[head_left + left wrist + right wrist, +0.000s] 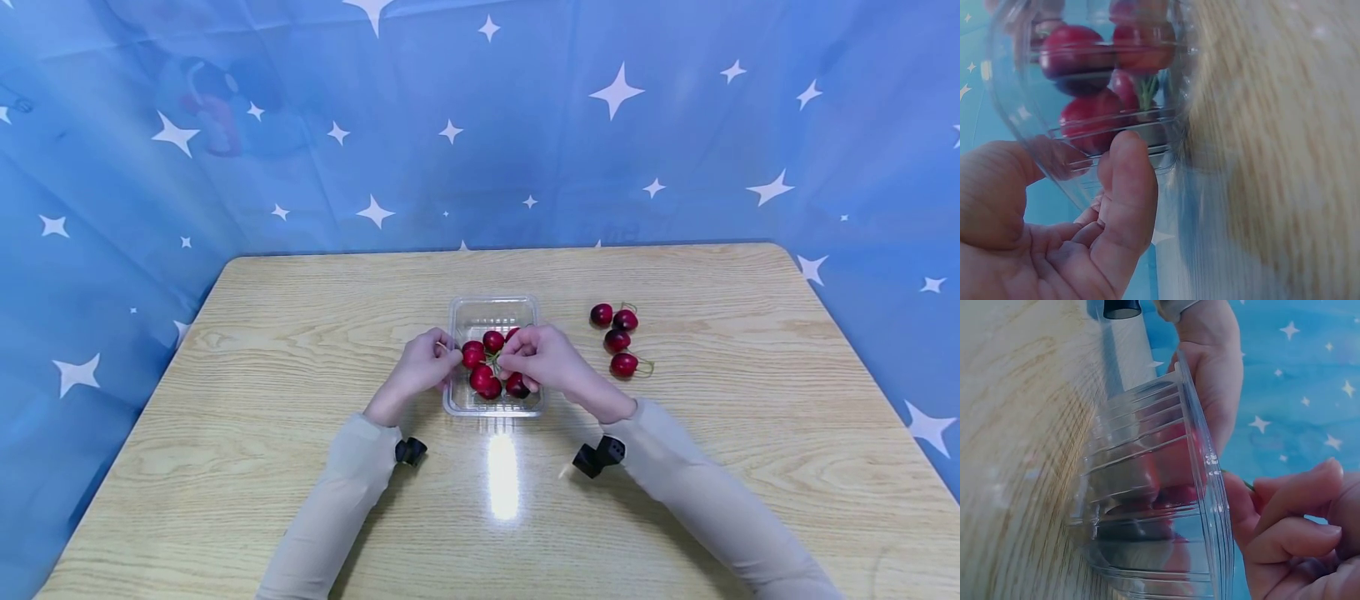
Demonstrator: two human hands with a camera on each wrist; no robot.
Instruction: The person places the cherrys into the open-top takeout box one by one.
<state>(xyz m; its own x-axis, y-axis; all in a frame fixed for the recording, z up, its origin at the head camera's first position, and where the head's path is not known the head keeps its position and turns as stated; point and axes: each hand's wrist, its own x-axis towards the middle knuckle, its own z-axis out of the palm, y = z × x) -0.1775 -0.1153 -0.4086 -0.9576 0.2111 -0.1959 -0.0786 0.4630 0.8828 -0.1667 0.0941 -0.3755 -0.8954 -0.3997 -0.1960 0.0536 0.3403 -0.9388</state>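
Note:
A clear plastic tray [487, 302] stands in the middle of the wooden table and holds several red cherries [483, 379]. My left hand [423, 367] grips the tray's left side, with its thumb [1129, 181] pressed on the ribbed wall [1022, 112] in front of the cherries [1085, 119]. My right hand [543, 360] hovers over the tray's right half with curled fingers. In the right wrist view these fingers [1297, 531] pinch a thin green stem [1246, 484] just above the tray's rim [1210, 462]. The cherry on that stem is hidden.
Several loose cherries [617, 340] lie on the table [262, 350] to the right of the tray. A blue cloth with white stars [615, 125] hangs behind and beside the table. Small black cameras [598, 457] sit on both wrists.

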